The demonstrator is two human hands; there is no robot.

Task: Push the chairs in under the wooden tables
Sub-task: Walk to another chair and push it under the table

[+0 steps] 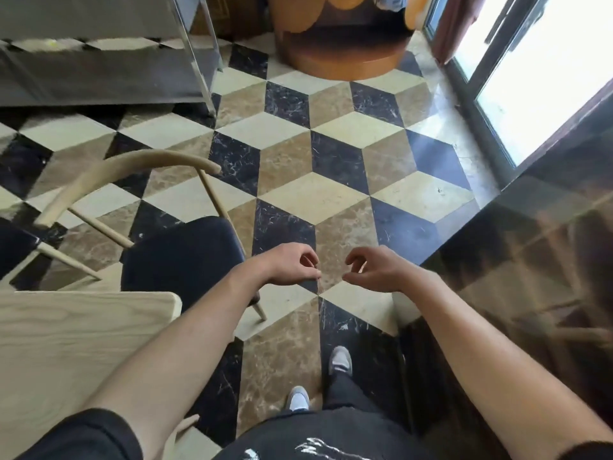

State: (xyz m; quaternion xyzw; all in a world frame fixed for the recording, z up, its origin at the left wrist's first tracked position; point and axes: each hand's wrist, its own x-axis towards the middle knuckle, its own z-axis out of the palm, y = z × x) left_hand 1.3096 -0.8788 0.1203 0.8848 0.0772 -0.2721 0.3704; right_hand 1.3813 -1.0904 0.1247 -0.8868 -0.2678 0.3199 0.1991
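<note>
Both hands hang free over the floor (331, 207), fingers loosely curled and holding nothing: the left hand (292, 263) and the right hand (373, 268) sit close together, apart from any furniture.

The chair (179, 254) lies to the left of the left hand, just beyond its forearm, so that arm is much the nearer. Its dark seat is partly tucked beside the corner of the pale wooden table (66, 343), which sits back and left of the hands. The curved backrest (139, 162) arcs farther left and ahead, on the far side of the seat from the table, so the push would run from the backrest back toward the table.

The likely next move is a reach left and forward to the backrest. Open tiles ahead and to the right give room to step round; a glossy dark ledge bounds the right side.
</note>
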